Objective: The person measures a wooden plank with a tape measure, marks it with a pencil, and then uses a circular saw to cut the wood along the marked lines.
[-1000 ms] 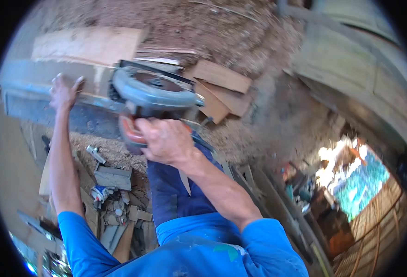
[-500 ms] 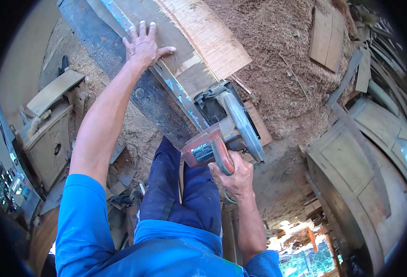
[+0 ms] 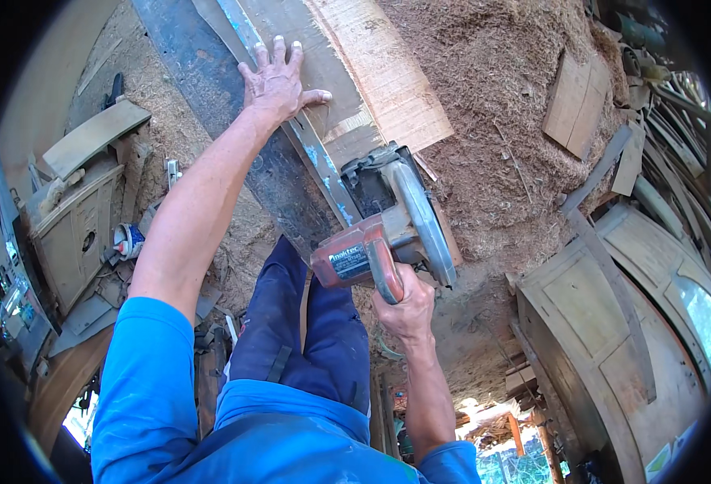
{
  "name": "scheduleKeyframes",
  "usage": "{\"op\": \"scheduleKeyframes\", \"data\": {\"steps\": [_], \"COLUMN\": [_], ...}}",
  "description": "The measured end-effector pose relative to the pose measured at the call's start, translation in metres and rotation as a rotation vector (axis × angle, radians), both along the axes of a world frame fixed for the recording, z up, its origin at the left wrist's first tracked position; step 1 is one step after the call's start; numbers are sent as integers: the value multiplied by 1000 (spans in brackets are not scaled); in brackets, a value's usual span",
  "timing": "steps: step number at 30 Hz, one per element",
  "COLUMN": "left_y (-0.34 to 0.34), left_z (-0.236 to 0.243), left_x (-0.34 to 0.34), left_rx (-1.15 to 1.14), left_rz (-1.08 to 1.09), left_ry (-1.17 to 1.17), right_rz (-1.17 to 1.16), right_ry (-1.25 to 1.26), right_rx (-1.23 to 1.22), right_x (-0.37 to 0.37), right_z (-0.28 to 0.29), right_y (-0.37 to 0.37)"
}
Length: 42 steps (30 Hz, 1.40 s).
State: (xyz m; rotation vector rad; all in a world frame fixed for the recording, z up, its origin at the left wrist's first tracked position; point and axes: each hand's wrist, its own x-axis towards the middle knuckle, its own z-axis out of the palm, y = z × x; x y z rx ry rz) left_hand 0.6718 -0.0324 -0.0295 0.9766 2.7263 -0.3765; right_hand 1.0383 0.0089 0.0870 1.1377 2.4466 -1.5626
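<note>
My left hand (image 3: pixel 276 87) presses flat with spread fingers on a grey-brown board (image 3: pixel 311 52) and a narrow straight strip (image 3: pixel 313 152) with flaking blue paint. My right hand (image 3: pixel 408 305) is wrapped round the rear handle of a red and grey circular saw (image 3: pixel 355 252). The saw's metal guard (image 3: pixel 422 210) is on its right side. Its base sits at the board's near end, beside the strip; the cutting edge of the blade is hidden. A paler, freshly cut board section (image 3: pixel 396 77) lies along the right side of the grey-brown board.
A dark, worn plank (image 3: pixel 198 77) runs beneath the work on the left. Sawdust and shavings (image 3: pixel 485 97) cover the ground, with a loose board (image 3: pixel 577 105) on them. Panelled wooden doors (image 3: pixel 589 310) lean at right; a wooden cabinet panel (image 3: pixel 81 234) and a small tub (image 3: pixel 129 240) are at left.
The view has shifted and turned slightly. The saw appears a little closer to my left hand along the strip. Both hands keep their hold.
</note>
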Motion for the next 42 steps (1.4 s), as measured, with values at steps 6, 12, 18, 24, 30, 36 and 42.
{"op": "scheduleKeyframes", "data": {"steps": [6,12,18,24,30,36,42], "left_y": [1,0,2,3,2,1,1], "left_z": [0,2,3,6,5,1,2], "left_x": [1,0,0,1,-1,0,-1], "left_rx": [12,6,-5,-21,-46,-18,-36], "left_rz": [17,15,24,30,20,16,2], "left_ry": [-20,-29,-45,-71,-81,-63,-62], "right_rz": [1,38,62,59,37,51,29], "right_ry": [7,25,30,-11,-26,-5,-29], "right_rx": [-12,12,17,-41,-58,-49,-50], "right_x": [-18,-35,-47,-56,-59,-59,-48], "right_z": [-3,-3,-3,1,1,-1,-3], "right_y": [1,6,9,9,6,6,2]}}
